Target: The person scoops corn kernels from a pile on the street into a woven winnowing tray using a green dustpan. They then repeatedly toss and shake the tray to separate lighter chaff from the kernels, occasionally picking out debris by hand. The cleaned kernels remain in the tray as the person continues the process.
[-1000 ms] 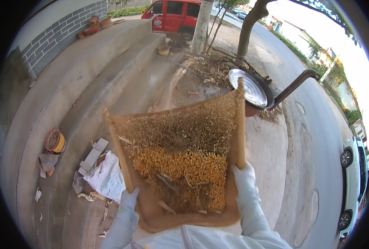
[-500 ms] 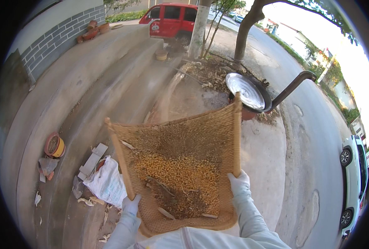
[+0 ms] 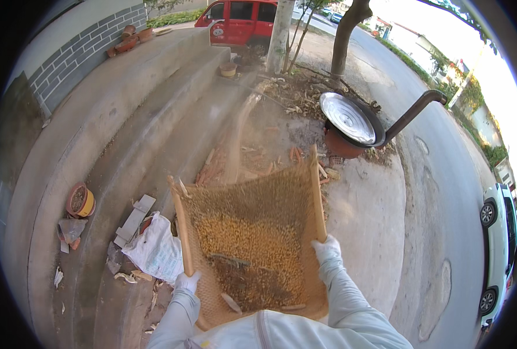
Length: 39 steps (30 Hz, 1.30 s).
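Observation:
A woven winnowing tray [image 3: 316, 291] with wooden side bars is held out in front of my body. Yellow kernels [image 3: 258, 238] lie in it with chaff, dark debris and pale husk scraps; the load looks blurred by motion. My left hand [image 3: 187, 280] is closed round the left bar. My right hand [image 3: 326, 247] is closed round the right bar. Both hands wear white gloves. Dust hangs beyond the tray's far edge.
A stove [image 3: 343, 145] with a metal lid and bent flue stands ahead right by scattered cobs. Concrete steps [image 3: 136, 110] run along the left, with a flowerpot [image 3: 81, 200] and white sack [image 3: 154, 250]. Trees, a red van [image 3: 240, 26], a road [image 3: 444, 203] and white car [image 3: 497, 256] border the space.
The tray's far end has dropped and narrowed in view, showing more ground beyond it. Both hands moved lower and somewhat inward. The kernels and chaff have shifted and blurred, with dust ahead.

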Tool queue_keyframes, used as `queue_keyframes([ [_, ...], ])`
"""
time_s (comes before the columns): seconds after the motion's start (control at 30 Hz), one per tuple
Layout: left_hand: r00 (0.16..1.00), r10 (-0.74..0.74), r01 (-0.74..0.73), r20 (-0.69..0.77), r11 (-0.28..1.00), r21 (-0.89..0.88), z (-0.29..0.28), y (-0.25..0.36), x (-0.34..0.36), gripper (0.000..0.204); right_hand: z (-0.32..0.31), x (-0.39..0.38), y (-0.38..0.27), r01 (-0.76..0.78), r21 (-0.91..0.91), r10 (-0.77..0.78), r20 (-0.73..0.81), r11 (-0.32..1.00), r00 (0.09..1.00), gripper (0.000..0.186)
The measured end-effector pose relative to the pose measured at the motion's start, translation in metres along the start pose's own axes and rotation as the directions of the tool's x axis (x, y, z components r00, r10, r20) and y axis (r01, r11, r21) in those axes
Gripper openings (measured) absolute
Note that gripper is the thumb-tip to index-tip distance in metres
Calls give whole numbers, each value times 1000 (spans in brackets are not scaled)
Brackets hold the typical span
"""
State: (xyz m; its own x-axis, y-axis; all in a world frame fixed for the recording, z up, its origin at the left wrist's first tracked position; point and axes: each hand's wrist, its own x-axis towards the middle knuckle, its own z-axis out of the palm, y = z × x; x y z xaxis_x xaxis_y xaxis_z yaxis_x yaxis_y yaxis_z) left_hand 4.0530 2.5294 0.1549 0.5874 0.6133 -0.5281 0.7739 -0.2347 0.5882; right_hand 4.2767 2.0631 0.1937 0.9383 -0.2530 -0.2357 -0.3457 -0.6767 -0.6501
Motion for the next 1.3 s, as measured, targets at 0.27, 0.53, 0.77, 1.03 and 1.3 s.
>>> queue_keyframes([
  [0.27,988,134,-151,-74,928,-342,3,11,6,61,-67,6,-132,112,256,-128,47,960,991,39],
  [0.53,1000,4,-4,13,999,-41,4,-31,-4,63,16,26,5,5,-112,2,57,994,998,43],
  [0.77,993,109,-114,-35,944,-310,11,-10,-10,58,-103,-36,-120,184,-68,-191,-110,981,976,36],
  [1.03,998,36,-35,-53,999,11,17,6,10,64,1,53,-26,70,-62,-71,-11,996,997,41],
  [1.3,996,64,-69,-65,995,-78,13,-30,-5,67,-2,20,1,111,107,-104,-67,988,992,29],
])
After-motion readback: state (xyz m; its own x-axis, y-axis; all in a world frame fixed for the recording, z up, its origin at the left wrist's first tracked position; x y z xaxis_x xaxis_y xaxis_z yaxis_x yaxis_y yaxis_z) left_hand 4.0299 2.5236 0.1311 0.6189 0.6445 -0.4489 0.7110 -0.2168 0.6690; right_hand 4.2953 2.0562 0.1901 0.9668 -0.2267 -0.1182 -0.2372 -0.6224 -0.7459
